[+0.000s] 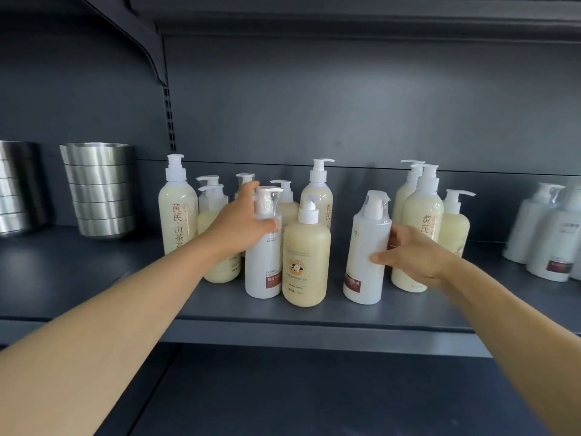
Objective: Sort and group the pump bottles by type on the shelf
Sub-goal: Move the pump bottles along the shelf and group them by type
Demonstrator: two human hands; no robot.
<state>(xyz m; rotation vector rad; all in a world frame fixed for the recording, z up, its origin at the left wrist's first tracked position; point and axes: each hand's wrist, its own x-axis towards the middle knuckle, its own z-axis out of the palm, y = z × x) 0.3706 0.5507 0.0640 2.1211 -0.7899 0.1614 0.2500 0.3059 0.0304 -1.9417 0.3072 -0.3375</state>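
Hands each curled their fingers round one white pump bottle mid-frame: left hand [242, 226] on the left white bottle [263, 262], right hand [412, 256] on the right white bottle [366, 259]. About ten cream bottles [306, 262] surrounded them on the shelf [283, 325]; roughly three more white bottles [550, 243] stood far right, two steel bowl stacks [100, 190] far left.

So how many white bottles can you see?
4: one in the left hand, one in the right hand, and two at the shelf's far right. More may be hidden beyond the frame edge.

The hands' forearms hide lower bottles; white bottles [547, 234] and steel bowls [15, 187] are edge-cropped.
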